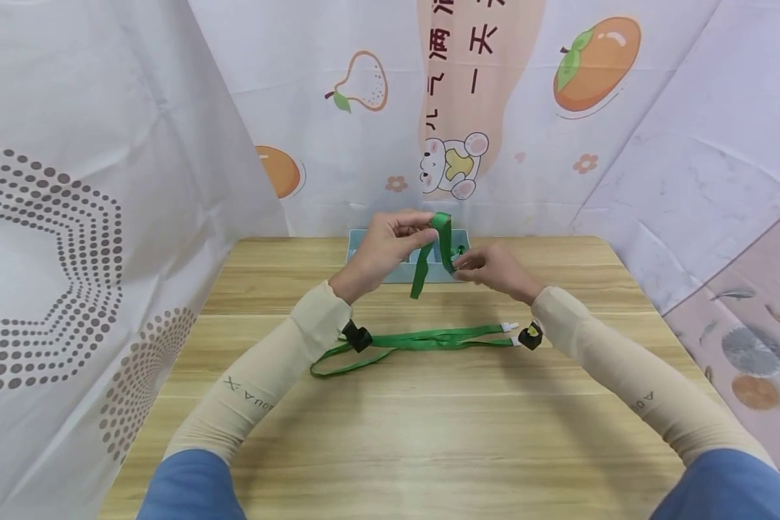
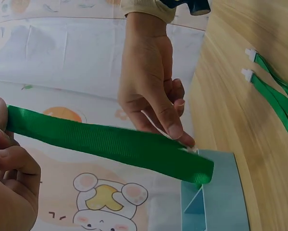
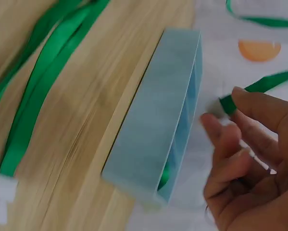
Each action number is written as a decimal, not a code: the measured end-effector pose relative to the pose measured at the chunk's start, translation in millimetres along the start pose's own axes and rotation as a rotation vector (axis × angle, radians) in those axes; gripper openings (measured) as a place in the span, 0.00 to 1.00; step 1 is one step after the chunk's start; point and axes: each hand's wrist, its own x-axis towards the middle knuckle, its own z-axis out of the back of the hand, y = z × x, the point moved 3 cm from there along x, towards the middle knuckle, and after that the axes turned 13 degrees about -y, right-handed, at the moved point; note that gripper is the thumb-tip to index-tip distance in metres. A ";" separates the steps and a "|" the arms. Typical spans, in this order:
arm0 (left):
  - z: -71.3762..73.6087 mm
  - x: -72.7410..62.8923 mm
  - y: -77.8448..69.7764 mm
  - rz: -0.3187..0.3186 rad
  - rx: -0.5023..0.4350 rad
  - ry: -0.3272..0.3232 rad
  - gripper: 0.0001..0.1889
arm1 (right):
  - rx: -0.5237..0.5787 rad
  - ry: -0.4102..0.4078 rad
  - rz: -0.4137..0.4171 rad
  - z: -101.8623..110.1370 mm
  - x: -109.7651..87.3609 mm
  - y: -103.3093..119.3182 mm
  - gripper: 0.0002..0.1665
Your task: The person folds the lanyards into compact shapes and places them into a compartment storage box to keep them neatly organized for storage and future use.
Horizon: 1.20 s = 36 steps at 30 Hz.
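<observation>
My left hand [image 1: 390, 242] pinches a green lanyard [image 1: 446, 242] between thumb and fingers above the box, and a loop hangs from it. The right hand [image 1: 494, 269] pinches the lanyard near one end; a blurred whitish end piece [image 3: 213, 108] shows by the fingertips in the right wrist view. In the left wrist view the strap [image 2: 105, 144] runs fairly straight between both hands. Just below is a light-blue divided box [image 1: 403, 274], with a bit of green strap [image 3: 165, 176] inside it.
Several green lanyard straps [image 1: 429, 341] with white clips [image 1: 510, 327] lie across the wooden table [image 1: 416, 433] in front of the box. A printed cloth [image 1: 299, 87] hangs behind the table, with further cloth at both sides.
</observation>
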 end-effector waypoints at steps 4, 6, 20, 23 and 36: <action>1.8 -1.3 1.2 0.024 -0.017 -0.025 0.18 | 0.075 0.053 0.007 -5.3 -5.7 24.8 0.18; 2.6 -2.1 1.7 0.028 -0.013 -0.031 0.18 | 0.145 0.011 0.042 -1.4 -8.3 42.4 0.19; 13.3 -10.0 5.0 -0.001 0.045 -0.048 0.13 | 0.017 -0.567 0.761 29.4 -18.4 128.8 0.09; 12.8 -12.0 9.8 0.000 0.032 -0.047 0.11 | -0.025 -0.603 0.815 35.9 -17.0 133.6 0.08; 5.7 -32.4 49.4 0.042 0.047 0.026 0.07 | 0.041 -0.725 0.768 64.4 -7.3 150.1 0.07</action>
